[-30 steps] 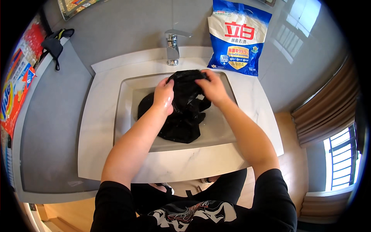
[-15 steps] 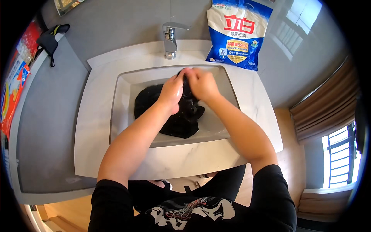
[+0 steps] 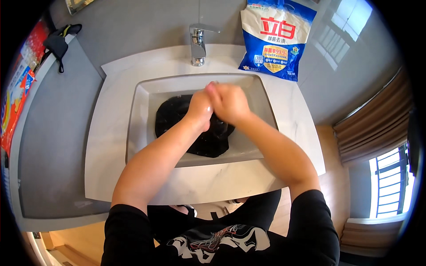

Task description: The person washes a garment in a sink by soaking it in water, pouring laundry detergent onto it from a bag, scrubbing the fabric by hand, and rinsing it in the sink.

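A wet black cloth garment point(image 3: 208, 144), its kind unclear, lies bunched in water in the grey sink point(image 3: 140, 119). My left hand point(image 3: 200, 108) and my right hand point(image 3: 232, 104) press together above it, fingers closed. Part of the cloth runs up beneath them, and the bit pinched between them is mostly hidden by my fingers and palms. Wet spots glisten on my left hand. The right hand is slightly smeared by motion.
Behind the basin stands a chrome faucet point(image 3: 198, 46). A blue and white detergent bag point(image 3: 276, 42) leans against the wall at the back right of the white marbled countertop point(image 3: 199, 184). Far left, a black strapped item point(image 3: 57, 46) hangs over a ledge near red packages point(image 3: 15, 102).
My hands have drawn tighter together, with the right one turned over toward the left. The strip of cloth seen between them before is now covered.
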The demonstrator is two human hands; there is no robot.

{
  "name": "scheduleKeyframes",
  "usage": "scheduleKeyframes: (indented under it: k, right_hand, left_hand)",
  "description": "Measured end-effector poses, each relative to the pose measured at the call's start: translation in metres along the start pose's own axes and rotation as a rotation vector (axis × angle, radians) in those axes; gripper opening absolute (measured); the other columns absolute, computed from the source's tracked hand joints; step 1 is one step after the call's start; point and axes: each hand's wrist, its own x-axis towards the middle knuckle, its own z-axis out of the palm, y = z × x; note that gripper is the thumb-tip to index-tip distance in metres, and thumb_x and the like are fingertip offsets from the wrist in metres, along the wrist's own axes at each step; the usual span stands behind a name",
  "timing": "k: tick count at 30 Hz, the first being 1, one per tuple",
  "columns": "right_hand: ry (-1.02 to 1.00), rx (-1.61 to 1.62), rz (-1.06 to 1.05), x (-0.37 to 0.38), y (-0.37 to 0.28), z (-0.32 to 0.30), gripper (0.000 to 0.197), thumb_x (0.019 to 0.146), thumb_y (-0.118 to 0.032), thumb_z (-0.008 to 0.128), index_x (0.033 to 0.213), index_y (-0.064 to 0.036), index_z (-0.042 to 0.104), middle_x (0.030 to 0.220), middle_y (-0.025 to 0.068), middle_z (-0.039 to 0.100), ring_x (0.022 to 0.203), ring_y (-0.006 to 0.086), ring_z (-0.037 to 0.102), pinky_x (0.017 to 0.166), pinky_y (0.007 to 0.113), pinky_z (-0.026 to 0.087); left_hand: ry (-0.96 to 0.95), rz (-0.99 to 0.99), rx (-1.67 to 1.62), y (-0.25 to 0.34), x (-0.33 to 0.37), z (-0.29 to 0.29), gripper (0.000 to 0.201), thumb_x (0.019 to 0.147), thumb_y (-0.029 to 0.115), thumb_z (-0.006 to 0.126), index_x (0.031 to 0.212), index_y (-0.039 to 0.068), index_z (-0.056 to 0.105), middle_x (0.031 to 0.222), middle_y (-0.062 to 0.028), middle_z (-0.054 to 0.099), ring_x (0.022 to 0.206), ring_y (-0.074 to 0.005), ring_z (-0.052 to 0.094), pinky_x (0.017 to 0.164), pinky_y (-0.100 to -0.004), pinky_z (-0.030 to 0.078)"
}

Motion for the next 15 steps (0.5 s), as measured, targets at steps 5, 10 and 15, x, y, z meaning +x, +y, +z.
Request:
scheduleKeyframes:
  k: [5,10,15]
  right_hand:
    - [0.018,0.143,0.329,0.006,0.005,-0.001,0.038,0.095,-0.034,0.054,0.08,-0.0002,0.064,0.074,0.021,0.063,0.07,0.043,0.056,0.064,0.043,0.048]
    - [-0.077,0.457,0.437,0.004,0.033,-0.01,0.038,0.092,-0.039,0.062,0.096,-0.0011,0.061,0.082,0.009,0.064,0.079,0.0171,0.058,0.073,0.032,0.047]
    - [-0.284,0.671,0.306,0.001,0.069,-0.032,0.036,0.081,-0.016,0.076,0.11,-0.004,0.058,0.093,0.0052,0.063,0.09,0.0141,0.059,0.081,0.028,0.048]
  left_hand:
    - [-0.048,0.079,0.136,-0.001,0.004,-0.003,0.046,0.098,0.04,0.049,0.12,0.0,0.057,0.107,-0.0078,0.062,0.099,-0.0177,0.058,0.085,-0.0312,0.046]
    - [-0.119,0.014,-0.169,0.013,0.006,-0.008,0.034,0.098,0.031,0.052,0.103,-0.001,0.062,0.094,-0.0074,0.064,0.088,-0.0154,0.059,0.079,-0.0314,0.047]
    - [-0.206,0.115,-0.167,0.034,0.009,-0.033,0.025,0.093,0.019,0.061,0.108,-0.001,0.063,0.098,-0.0075,0.067,0.086,-0.0153,0.063,0.078,-0.0314,0.051]
